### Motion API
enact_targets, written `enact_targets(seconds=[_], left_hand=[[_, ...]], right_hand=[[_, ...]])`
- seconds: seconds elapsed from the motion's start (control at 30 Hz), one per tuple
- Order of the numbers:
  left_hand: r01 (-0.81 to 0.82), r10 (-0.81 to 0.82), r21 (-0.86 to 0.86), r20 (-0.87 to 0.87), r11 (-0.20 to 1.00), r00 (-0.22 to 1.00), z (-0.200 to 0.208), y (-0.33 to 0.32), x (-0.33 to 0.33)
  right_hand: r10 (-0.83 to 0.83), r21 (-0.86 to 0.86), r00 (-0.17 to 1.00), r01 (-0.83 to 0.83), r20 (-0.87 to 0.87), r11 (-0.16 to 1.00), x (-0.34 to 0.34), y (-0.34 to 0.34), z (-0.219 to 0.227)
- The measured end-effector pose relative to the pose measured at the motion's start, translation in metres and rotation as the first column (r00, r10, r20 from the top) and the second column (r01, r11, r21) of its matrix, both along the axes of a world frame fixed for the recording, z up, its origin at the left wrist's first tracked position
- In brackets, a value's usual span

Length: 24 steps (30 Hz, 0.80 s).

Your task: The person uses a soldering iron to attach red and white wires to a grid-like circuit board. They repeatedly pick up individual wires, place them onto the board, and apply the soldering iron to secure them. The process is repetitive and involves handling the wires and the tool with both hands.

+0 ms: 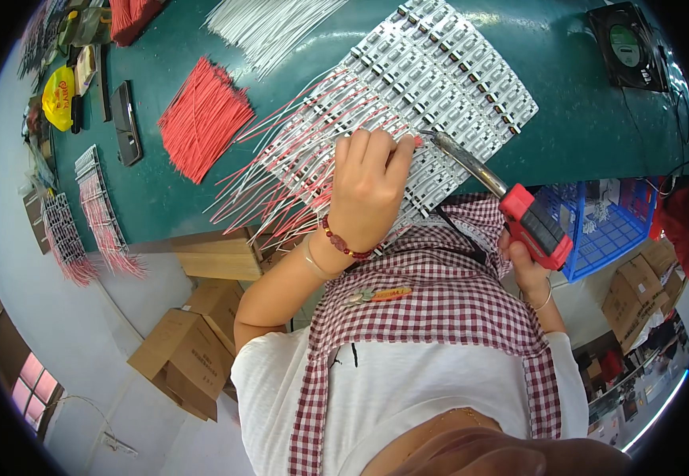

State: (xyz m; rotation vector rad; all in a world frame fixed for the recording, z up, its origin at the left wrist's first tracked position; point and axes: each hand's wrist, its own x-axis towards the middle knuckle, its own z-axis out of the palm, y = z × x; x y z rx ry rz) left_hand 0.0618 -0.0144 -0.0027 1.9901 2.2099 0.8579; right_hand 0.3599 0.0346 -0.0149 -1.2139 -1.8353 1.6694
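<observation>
A large panel of small white circuit boards (459, 63) lies tilted on the green table. Red and white wires (281, 159) fan out from its left part. My left hand (366, 186) rests over the panel, fingers bent and pressed together; a red bit, likely a wire end, shows at its fingertips. My right hand (525, 266) is closed round the red and black handle of a soldering iron (467, 163). The iron's metal tip reaches a board right beside my left fingertips; whether it touches is too small to tell.
Bundles of red wires (205, 119) and white wires (269, 28) lie left and behind. A phone (127, 123) and wired board strips (98, 202) are farther left. At the back right stands a black fan (628, 47). A blue crate (610, 234) sits below the table's right edge.
</observation>
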Motion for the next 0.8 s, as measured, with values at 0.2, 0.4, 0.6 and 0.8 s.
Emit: enact_targets(seconds=[0.2, 0.4, 0.6, 0.8], left_hand=[[-0.011, 0.011, -0.005, 0.001, 1.0, 1.0, -0.002, -0.001, 0.002], [-0.022, 0.022, -0.003, 0.006, 1.0, 1.0, -0.001, 0.0, 0.002], [-0.032, 0.031, -0.02, -0.043, 0.999, 0.999, 0.0, 0.001, 0.003], [-0.031, 0.031, -0.001, -0.068, 1.0, 0.997, 0.003, 0.002, 0.001]], right_hand=[[0.051, 0.144, 0.996, -0.061, 0.074, 0.988, -0.004, 0.003, -0.001], [0.034, 0.123, 0.998, -0.039, 0.046, 0.992, 0.004, 0.0, -0.005], [0.004, 0.063, 1.0, -0.003, -0.028, 0.998, 0.007, 0.0, -0.001], [-0.036, -0.05, 0.996, 0.031, -0.087, 0.998, 0.01, -0.004, 0.003]])
